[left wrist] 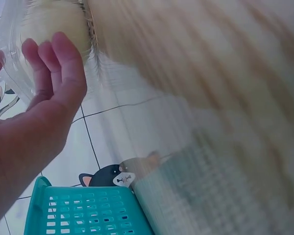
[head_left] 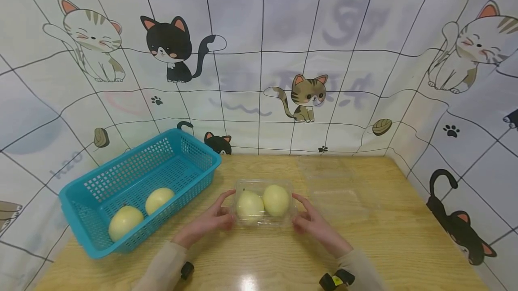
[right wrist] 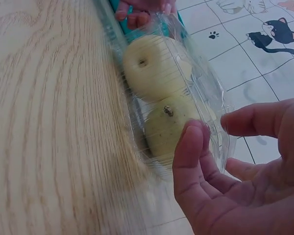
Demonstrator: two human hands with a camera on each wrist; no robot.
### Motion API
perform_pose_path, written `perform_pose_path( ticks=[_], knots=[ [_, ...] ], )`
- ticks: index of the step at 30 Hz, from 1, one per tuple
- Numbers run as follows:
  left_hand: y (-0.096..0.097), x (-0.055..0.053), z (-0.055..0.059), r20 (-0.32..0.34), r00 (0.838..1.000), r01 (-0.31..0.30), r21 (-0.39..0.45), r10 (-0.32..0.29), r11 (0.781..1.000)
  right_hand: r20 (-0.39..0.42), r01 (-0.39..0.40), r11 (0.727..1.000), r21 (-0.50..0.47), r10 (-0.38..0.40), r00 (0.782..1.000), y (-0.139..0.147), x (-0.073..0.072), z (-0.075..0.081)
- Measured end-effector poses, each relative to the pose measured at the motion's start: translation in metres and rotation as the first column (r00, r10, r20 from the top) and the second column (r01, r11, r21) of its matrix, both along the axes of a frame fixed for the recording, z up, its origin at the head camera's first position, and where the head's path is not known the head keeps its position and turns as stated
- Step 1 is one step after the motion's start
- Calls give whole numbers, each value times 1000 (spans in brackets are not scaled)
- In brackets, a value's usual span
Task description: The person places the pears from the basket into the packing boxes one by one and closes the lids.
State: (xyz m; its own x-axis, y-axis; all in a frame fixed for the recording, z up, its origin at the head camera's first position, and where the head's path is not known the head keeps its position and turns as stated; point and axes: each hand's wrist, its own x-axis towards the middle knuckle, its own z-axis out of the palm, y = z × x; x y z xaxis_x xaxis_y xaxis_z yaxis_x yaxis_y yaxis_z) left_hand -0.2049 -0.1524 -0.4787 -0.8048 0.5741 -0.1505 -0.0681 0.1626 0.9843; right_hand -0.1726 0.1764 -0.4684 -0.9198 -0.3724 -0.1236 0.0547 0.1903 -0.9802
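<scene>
A clear plastic clamshell box [head_left: 265,224] lies on the table with two pale yellow, round pears [head_left: 276,200] side by side inside, seen through the plastic. My left hand [head_left: 208,221] grips its left end, the index finger along the far corner and the other fingers curled by the near one. At the right end my right hand [head_left: 317,226] mirrors this. In the right wrist view, thumb and fingers come from both sides of the box's edge. The left wrist view shows the left fingers [left wrist: 68,68] bent against the plastic over one pear.
A blue perforated basket [head_left: 178,208] stands at the left, holding two more pears [head_left: 126,223]. Right of the box lie further clear plastic containers [head_left: 337,201] on the wooden table [head_left: 267,259]. A cat-patterned sheet [head_left: 243,30] hangs behind and at the sides.
</scene>
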Motion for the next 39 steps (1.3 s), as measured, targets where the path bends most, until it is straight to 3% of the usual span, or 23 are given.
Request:
perform_pose_path(
  ticks=[8, 17, 28, 39],
  knots=[
    [2, -1, 0, 34, 999, -3, 51, 2, 999, 81, -29, 999, -28, 31, 996, 3, -4, -6],
    [5, -3, -1, 64, 997, -41, 69, 37, 997, 172, 4, 996, -92, 12, 985, 4, -11, -9],
    [8, -4, 0, 95, 994, -63, 78, 56, 995, 163, 46, 995, -89, -31, 986, 2, -13, -11],
    [9, -6, 1, 106, 993, -51, 59, 45, 997, 149, 33, 995, -90, -19, 989, 1, -12, -7]
  ],
)
